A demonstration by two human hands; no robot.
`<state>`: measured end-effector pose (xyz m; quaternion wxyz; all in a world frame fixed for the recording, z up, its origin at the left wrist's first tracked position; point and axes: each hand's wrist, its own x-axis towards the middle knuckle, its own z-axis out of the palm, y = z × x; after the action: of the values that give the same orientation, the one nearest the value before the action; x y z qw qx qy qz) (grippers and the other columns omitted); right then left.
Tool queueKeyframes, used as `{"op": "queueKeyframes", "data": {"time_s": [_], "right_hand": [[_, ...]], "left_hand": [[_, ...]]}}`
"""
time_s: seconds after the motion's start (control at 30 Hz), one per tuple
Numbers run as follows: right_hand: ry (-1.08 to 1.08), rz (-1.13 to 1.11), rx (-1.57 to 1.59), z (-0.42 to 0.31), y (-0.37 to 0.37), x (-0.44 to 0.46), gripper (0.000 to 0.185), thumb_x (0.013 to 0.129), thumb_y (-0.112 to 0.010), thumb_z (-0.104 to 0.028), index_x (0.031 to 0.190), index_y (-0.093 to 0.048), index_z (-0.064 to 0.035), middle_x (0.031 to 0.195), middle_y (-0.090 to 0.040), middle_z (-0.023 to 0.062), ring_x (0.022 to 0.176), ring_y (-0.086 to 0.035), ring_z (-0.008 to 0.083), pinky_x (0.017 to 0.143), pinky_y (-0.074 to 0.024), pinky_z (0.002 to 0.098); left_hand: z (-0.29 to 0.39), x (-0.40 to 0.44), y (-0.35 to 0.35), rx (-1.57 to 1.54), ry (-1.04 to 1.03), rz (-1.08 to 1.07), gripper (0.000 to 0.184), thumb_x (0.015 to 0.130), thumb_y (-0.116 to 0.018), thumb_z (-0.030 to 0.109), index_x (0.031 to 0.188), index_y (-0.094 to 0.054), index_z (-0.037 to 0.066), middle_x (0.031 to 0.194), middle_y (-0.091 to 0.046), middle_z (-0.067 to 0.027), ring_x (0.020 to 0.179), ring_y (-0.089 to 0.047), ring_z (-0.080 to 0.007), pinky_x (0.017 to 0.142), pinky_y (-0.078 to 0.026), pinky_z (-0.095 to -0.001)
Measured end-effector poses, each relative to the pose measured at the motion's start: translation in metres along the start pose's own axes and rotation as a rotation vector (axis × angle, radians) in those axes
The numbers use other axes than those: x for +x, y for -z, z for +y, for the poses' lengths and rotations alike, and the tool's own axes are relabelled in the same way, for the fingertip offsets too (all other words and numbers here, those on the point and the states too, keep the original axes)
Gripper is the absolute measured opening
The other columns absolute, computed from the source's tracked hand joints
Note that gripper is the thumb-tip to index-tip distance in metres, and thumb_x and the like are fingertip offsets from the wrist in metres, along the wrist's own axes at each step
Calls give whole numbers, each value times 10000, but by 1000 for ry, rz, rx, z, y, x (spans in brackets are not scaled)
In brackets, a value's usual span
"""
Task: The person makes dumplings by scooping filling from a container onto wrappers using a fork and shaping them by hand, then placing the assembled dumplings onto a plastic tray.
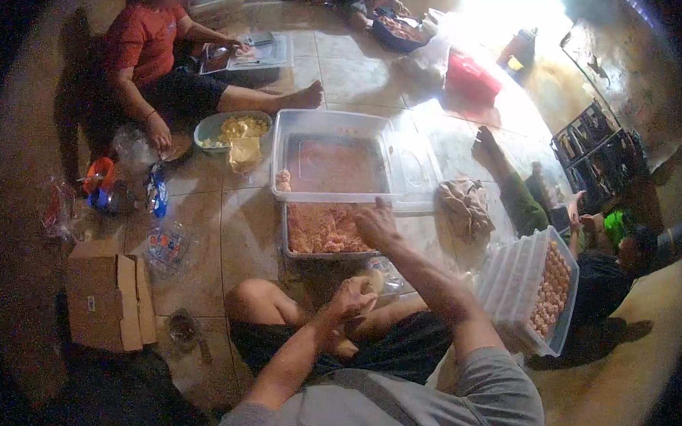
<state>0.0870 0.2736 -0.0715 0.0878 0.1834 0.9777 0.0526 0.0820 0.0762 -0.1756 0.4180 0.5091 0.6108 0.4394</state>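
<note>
My right hand (377,226) reaches over the near right part of a clear tub of pinkish ground mixture (325,229); its fingers are blurred. Low over my lap, my left hand (352,297) has its fingers curled round something pale, too small to make out. Behind the mixture stands a larger clear plastic box (336,166), smeared inside, with a small pinkish lump (283,181) at its left. A clear lid (420,167) lies against the box's right side. To my right, a tilted clear container (513,287) holds many small round pinkish balls (551,293) in rows.
A person in a red shirt (145,45) sits back left by a green bowl (215,133). Another person sits at right, beside a black crate (591,153). Cardboard box (97,300), front left; crumpled cloth (465,208), right; red bag (471,77), back; clear plastic pack (167,246), left.
</note>
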Motion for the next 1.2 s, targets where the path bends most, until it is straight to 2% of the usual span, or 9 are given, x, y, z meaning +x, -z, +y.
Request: {"op": "queueKeyframes", "data": {"time_s": [0.07,0.13,0.17,0.33,0.43,0.6,0.7,0.97,1.2], "right_hand": [[62,101,39,6,-8,-5,142,832,-654,-229,958,-695,-178,936,-721,75,986,-679,272,1034,-384,517],[31,-211,116,12,37,-13,185,790,-684,-232,967,-696,-178,937,-720,72,982,-675,281,998,-398,501],[-13,62,262,22,22,-17,189,769,-693,-226,952,-698,-177,921,-715,82,975,-673,297,1005,-381,506],[-31,284,150,-8,-11,-30,117,814,-683,-255,877,-708,-160,895,-706,95,952,-669,303,1012,-348,534],[30,-34,411,-2,22,-41,153,846,-649,-196,926,-715,-85,863,-694,163,805,-678,319,710,-513,455],[-212,121,1099,4,58,-88,181,868,-666,-161,962,-692,-9,900,-719,161,858,-692,285,748,-528,385],[-218,395,1434,-7,49,-108,190,906,-630,-63,1086,-647,-4,931,-696,112,890,-642,142,788,-519,332],[-185,714,1109,-60,15,-124,204,899,-574,3,1062,-690,-41,927,-649,159,844,-655,295,751,-518,366],[-34,429,793,-80,28,-143,273,828,-629,-41,1094,-679,-82,963,-598,164,829,-635,357,698,-512,447]], "left_hand": [[-1,4,1,-19,10,-36,350,780,-739,295,964,-692,1,890,-710,-180,827,-688,-288,747,-530,-392],[3,6,5,-37,17,-61,349,794,-733,290,969,-691,-9,897,-712,-181,822,-685,-271,746,-528,-379],[8,5,7,-88,19,-45,341,813,-719,287,974,-689,-12,895,-711,-176,812,-679,-247,741,-525,-371],[41,-1,18,-128,164,-8,312,865,-670,271,978,-683,-19,858,-703,-137,772,-649,-189,726,-514,-354],[42,-6,22,-36,23,-34,321,911,-619,276,962,-682,-35,928,-703,-135,842,-653,-177,732,-519,-354],[43,-7,37,-1259,189,93,469,988,-543,411,1168,-620,-16,1194,-646,-156,1054,-642,-289,899,-528,-424],[57,-7,72,-1640,164,37,690,952,-516,585,1292,-519,-15,1225,-629,-155,1150,-592,-310,1035,-438,-465],[149,-3,101,-1837,-60,250,852,924,-459,686,1366,-446,-42,1330,-566,-195,1218,-543,-333,1063,-404,-482],[111,-15,116,-1814,-133,358,814,962,-379,664,1231,-566,-82,1260,-598,-245,1150,-580,-371,1021,-449,-487]]}}
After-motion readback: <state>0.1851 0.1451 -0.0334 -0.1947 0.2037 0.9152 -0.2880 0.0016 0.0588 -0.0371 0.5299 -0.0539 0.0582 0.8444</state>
